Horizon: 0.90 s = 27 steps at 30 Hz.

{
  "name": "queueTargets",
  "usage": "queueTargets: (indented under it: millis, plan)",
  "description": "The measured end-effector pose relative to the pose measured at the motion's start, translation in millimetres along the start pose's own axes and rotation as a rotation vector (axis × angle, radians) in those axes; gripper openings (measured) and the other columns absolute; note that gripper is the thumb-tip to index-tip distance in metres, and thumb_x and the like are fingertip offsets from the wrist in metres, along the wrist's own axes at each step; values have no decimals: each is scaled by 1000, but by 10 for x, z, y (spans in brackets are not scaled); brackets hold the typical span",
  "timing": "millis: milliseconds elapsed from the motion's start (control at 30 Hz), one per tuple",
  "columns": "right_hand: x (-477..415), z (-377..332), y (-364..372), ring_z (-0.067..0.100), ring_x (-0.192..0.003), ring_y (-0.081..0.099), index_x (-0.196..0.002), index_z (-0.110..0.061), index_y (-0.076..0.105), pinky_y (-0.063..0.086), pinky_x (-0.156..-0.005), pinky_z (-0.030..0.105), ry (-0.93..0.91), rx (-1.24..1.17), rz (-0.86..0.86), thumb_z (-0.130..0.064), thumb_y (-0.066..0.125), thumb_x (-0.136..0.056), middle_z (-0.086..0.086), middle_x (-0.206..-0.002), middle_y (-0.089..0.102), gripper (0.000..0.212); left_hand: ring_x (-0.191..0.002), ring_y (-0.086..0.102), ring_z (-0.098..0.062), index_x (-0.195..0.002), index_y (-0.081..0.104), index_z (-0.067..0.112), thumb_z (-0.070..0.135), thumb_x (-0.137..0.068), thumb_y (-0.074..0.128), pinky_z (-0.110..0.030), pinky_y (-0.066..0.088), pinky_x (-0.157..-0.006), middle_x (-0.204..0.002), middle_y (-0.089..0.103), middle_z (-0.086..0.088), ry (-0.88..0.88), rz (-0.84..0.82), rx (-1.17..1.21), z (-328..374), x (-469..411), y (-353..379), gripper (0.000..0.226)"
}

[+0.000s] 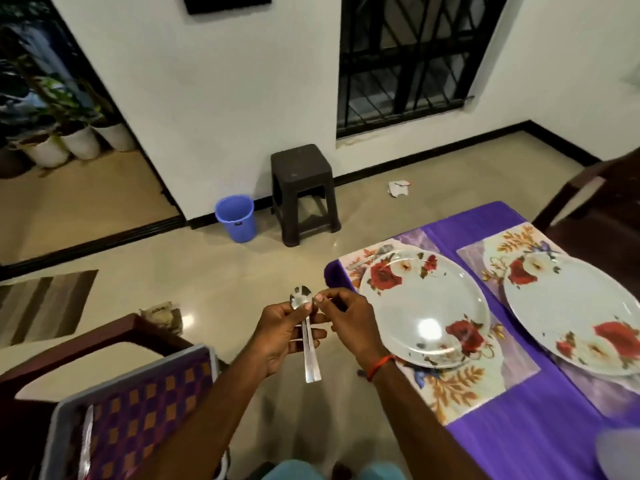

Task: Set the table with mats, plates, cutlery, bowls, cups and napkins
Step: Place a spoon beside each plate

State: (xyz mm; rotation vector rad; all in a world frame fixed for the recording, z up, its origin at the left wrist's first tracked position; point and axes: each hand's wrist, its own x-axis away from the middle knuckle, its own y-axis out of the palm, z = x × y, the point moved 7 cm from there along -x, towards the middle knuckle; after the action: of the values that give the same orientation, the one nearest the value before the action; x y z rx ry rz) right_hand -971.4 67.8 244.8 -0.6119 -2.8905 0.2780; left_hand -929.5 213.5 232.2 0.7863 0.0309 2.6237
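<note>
Dim indoor light; glare on plate (424,306); edges warped, softly blurred.

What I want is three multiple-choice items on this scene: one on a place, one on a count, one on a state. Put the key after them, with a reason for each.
1. Where does the blue bucket stand?
A. Up on a shelf
B. On the floor beside the dark stool
C. Outside the doorway

2. How many plates are on the table?
A. One
B. Two
C. Four

3. What is the state of the spoon?
A. Lying on a plate
B. Lying on the floor
C. Gripped in the left hand

Key:
1 B, it stands by the wall, just left of the stool.
2 B, a second plate lies right of the first, each on a mat.
3 C, the fingers curl round its handle, off the table's edge.
</note>
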Motion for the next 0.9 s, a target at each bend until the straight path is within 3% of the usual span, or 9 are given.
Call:
queueTargets:
  millis: [167, 267, 367, 433, 600, 667, 733, 900]
  plan:
    - [6, 51, -246, 3, -85, 72, -105, -27, 73, 60, -77, 22, 73, -32, 121, -30, 71, -93, -19, -95, 71, 12, -82, 76, -37, -111, 72, 1, 28, -99, 65, -47, 63, -80, -101, 77, -20, -11, -166, -125, 61, -167, 389, 30]
    - [30, 54, -427, 6, -86, 73, -107, -22, 73, 60, -74, 22, 110, -67, 205, -26, 74, -91, -5, -102, 74, 16, -85, 76, -39, -112, 71, 0, 23, -99, 65, -46, 63, -78, -100, 78, -19, -34, -264, -193, 59, -274, 550, 27]
    - [48, 94, -602, 14, -85, 74, -109, -26, 72, 63, -76, 33, 158, -46, 293, -33, 76, -88, -2, -98, 76, 23, -88, 76, -39, -113, 70, -1, 15, -100, 63, -47, 63, -79, -100, 78, -18, -46, -351, -258, 72, -351, 699, 22]
    - [73, 124, -706, 16, -79, 74, -110, -24, 73, 63, -74, 33, 200, -52, 357, -29, 77, -88, 0, -92, 76, 23, -89, 76, -40, -113, 70, 0, 14, -100, 63, -52, 62, -83, -100, 78, -18, -44, -409, -301, 118, -402, 805, 20]
    - [321, 195, -831, 17, -82, 75, -105, -10, 76, 60, -69, 28, 255, -288, 524, -17, 68, -96, 3, -91, 78, 14, -89, 76, -42, -109, 72, 4, 14, -97, 68, -56, 61, -85, -98, 78, -19, -45, -514, -374, 78, -514, 1043, 16]
    - [464, 305, -860, 22, -74, 73, -101, -3, 73, 59, -63, 29, 308, -457, 588, -16, 65, -98, 7, -84, 76, 15, -86, 76, -39, -106, 73, 4, 14, -98, 68, -51, 62, -79, -94, 78, -17, -45, -541, -412, 16, -539, 1119, 14]
    - [643, 423, -965, 21, -70, 66, -100, -2, 72, 56, -60, 28, 358, -543, 682, -19, 64, -98, 8, -81, 70, 18, -82, 77, -35, -106, 72, 3, 13, -100, 65, -45, 63, -71, -92, 79, -14, -66, -552, -415, -47, -541, 1201, 14]
    - [1017, 684, -1360, 20, -67, 64, -107, -3, 67, 57, -58, 31, 400, -623, 895, -21, 58, -102, 12, -87, 69, 21, -81, 76, -37, -109, 68, 4, 20, -103, 61, -51, 64, -72, -89, 75, -13, -170, -579, -379, -227, -557, 1393, 19]
